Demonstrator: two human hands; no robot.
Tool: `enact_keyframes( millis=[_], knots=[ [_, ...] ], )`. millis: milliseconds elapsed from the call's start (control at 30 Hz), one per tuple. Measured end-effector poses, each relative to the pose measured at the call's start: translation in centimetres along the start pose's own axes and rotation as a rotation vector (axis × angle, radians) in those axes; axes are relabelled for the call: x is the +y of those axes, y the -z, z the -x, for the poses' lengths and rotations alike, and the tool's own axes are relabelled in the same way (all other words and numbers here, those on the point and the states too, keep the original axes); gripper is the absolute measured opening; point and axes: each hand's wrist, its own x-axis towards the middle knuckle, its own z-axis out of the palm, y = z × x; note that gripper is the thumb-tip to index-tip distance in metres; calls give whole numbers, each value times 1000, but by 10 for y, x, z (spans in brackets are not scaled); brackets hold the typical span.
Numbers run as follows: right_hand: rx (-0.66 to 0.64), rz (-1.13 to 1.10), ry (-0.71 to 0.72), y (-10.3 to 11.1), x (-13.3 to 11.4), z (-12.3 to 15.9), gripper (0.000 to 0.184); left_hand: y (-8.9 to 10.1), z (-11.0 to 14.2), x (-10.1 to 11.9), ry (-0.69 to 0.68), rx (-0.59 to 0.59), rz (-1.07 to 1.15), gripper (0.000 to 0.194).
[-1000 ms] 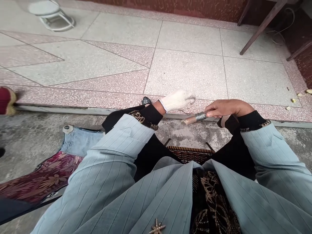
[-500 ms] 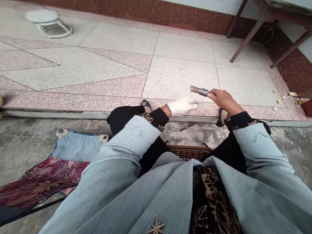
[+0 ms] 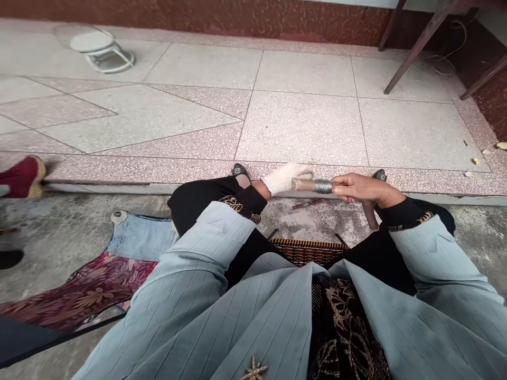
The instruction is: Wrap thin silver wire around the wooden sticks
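Observation:
My right hand [image 3: 358, 187] is closed around a wooden stick [image 3: 303, 184] with silvery wire [image 3: 324, 186] wound about its middle. The stick lies roughly level, its blunt end pointing left towards my other hand. A white knitted glove covers my left hand [image 3: 288, 177], which is held low by the step's edge with its fingers curled. Whatever the gloved fingers hold, if anything, is hidden. Below the two hands, a thin reddish-brown piece [image 3: 307, 204] rests on the concrete.
A tiled step [image 3: 301, 129] runs across in front of me. At the back left stands a white stool [image 3: 105, 50]; table legs [image 3: 414, 50] rise at the back right. Patterned fabric [image 3: 114, 272] lies to my left, near another person's red shoe [image 3: 21, 178]. A woven seat edge [image 3: 309, 252] shows between my knees.
My right hand has come down and slightly left with the wire-wound stick, bringing its end close to the gloved hand. A red shoe has come into view at left.

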Motion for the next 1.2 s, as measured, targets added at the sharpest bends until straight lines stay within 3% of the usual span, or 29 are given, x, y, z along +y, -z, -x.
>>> enact_keyframes(
  millis=[133, 233, 367, 467, 567, 700, 867, 1033, 1100, 1200],
  knots=[
    [-50, 271, -138, -2, 20, -3, 38, 4, 5, 7, 40, -46, -144, 32],
    [-26, 515, -311, 0, 31, -9, 36, 1, 6, 15, 31, -77, -121, 32],
    [235, 710, -497, 16, 35, -15, 41, -8, 8, 19, -45, -166, 144, 30],
    [513, 614, -469, 31, 33, -11, 40, -13, 10, 24, -26, -231, 399, 29],
    [610, 300, -303, 37, 28, -4, 35, -16, 11, 31, -11, -241, 470, 26],
    [467, -140, -59, 28, 12, 3, 39, -18, 8, 31, -14, -242, 438, 26],
    [187, -201, 52, 21, -1, 6, 39, -19, 4, 16, -16, -144, 328, 27],
    [-185, -64, 19, 20, 2, 2, 40, -13, 1, 7, -27, -81, 4, 24],
    [-255, 0, -47, 18, 4, 0, 42, -9, 1, 9, -5, -52, -107, 28],
    [-258, 161, -196, 15, 9, -6, 42, -5, 4, 14, 34, -2, -147, 31]
  ],
)
